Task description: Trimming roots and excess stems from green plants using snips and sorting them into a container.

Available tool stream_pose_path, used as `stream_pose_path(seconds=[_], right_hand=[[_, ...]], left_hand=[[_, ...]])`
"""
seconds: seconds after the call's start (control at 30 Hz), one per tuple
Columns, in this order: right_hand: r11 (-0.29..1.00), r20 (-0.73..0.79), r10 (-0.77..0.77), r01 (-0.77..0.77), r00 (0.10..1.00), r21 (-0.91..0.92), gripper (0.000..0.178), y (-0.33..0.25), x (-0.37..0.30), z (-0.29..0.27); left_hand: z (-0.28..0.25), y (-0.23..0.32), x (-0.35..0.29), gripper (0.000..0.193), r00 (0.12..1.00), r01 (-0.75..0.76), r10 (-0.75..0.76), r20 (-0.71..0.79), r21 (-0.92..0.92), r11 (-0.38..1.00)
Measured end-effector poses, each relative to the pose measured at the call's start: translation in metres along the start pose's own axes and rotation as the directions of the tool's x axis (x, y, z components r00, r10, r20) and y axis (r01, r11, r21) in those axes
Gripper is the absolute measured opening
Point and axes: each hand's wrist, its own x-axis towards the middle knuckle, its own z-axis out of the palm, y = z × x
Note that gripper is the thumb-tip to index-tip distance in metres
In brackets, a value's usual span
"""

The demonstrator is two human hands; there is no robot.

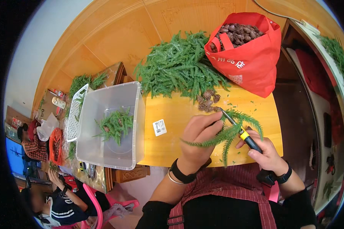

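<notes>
My left hand [199, 133] is closed, its fingers pinched together at a green artificial pine sprig [231, 133] above the table. A small brown pine cone [217, 109] shows at those fingertips; I cannot tell whether it is gripped. In my right hand [269, 152] is a tool with a black handle, yellow collar and slim metal shaft [251, 144]. The shaft crosses the sprig and points toward the left fingertips. Just beyond, several loose pine cones [207, 100] lie on the yellow table [172, 147].
A heap of green sprigs [176, 65] and a red bag [252, 61] filled with pine cones stand at the back. To the left, a clear plastic bin [139, 126] holds sprigs with cones [116, 125]. A white label [159, 127] lies nearby. Another person [65, 194] sits far left.
</notes>
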Motion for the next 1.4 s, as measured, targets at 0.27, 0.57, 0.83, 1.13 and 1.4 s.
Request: stream_pose_path(seconds=[0.27,0.57,0.83,1.13,1.4], right_hand=[[0.996,-0.006,-0.027,0.027,1.000,-0.081,0.028,-0.003,0.000,-0.005],[0.981,0.064,0.157,-0.148,0.986,-0.127,0.025,-0.014,-0.001,-0.013],[0.842,0.161,0.144,-0.206,0.976,0.499,0.039,-0.004,-0.010,-0.008],[0.889,0.079,0.288,-0.297,0.954,0.349,0.039,-0.018,-0.014,-0.003],[0.963,-0.056,-0.006,-0.010,0.998,-0.270,0.037,-0.009,-0.006,0.000]], left_hand=[[-0.001,-0.004,-0.002,0.024,0.951,0.296,-0.309,0.004,-0.294,0.909],[-0.002,-0.001,0.000,0.018,0.672,0.621,-0.722,0.161,-0.654,0.432],[0.002,0.000,0.006,0.023,0.715,0.637,-0.684,0.144,-0.538,0.552],[0.001,0.000,0.006,0.021,0.708,0.659,-0.697,0.116,-0.465,0.591],[-0.002,0.007,0.014,0.013,0.692,0.687,-0.701,0.171,-0.452,0.568]])
